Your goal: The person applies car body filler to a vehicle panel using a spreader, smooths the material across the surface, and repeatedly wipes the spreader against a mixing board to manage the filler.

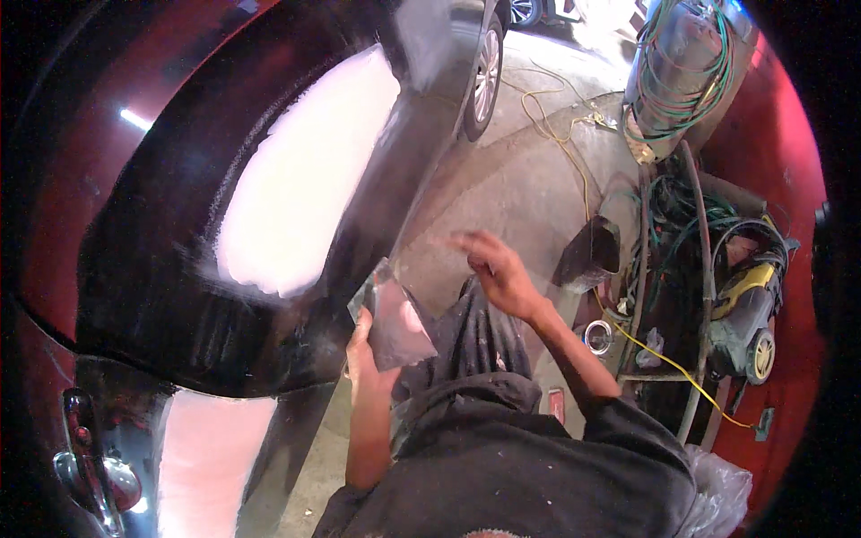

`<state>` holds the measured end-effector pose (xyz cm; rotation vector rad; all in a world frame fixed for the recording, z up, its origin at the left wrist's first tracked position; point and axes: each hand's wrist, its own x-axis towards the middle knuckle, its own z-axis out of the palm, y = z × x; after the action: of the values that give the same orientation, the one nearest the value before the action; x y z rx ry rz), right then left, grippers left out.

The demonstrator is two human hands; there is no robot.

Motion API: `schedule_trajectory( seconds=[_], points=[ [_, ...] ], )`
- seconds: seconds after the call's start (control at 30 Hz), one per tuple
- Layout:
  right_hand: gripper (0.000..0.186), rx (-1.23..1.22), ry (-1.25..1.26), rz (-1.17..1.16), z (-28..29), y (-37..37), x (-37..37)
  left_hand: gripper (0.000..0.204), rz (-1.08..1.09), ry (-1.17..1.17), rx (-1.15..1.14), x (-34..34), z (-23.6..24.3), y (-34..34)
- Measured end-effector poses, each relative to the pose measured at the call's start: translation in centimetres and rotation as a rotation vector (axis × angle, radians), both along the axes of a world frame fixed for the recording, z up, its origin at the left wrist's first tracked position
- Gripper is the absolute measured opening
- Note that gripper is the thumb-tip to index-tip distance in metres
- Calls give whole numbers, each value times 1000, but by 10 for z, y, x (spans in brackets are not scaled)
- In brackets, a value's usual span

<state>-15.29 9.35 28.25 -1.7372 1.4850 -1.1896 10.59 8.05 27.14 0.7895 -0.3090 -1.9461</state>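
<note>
My left hand (362, 357) grips a flat filler board (395, 327) by its edge, thumb on the near side. Pinkish paste with a wet shine covers much of the board's face. To the right of the board, my right hand (499, 276) is raised with its fingers stretched forward, the tips smeared by motion; I see nothing held in it. On the left stands a dark car panel (359, 211) bearing a large patch of pale filler (291, 175). A smaller pink filler patch (215, 457) lies on the panel nearer me, beside a door handle (90, 466).
A tank with coiled green hoses (686, 81) stands at the far right. Below it are a metal-framed cart (641, 269), a yellow-and-grey wheeled machine (749, 300), a dark open container (592, 254) and a tape roll (597, 336). A yellow cord (578, 166) crosses the concrete floor.
</note>
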Motion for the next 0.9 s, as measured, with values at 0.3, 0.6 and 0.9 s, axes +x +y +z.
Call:
schedule_trajectory(
  seconds=[0.3, 0.6, 0.9],
  points=[
    [42, -532, -293, -347, 90, -152, 17, 48, -23, -90, -63, 9, -37, 29],
    [48, -701, -277, -456, 85, -170, 61, 56, -6, -139, 94, 54, -85, 62],
    [63, -664, -340, -289, 46, -71, 174, 51, -34, -110, 169, 69, -114, 62]
  ],
)
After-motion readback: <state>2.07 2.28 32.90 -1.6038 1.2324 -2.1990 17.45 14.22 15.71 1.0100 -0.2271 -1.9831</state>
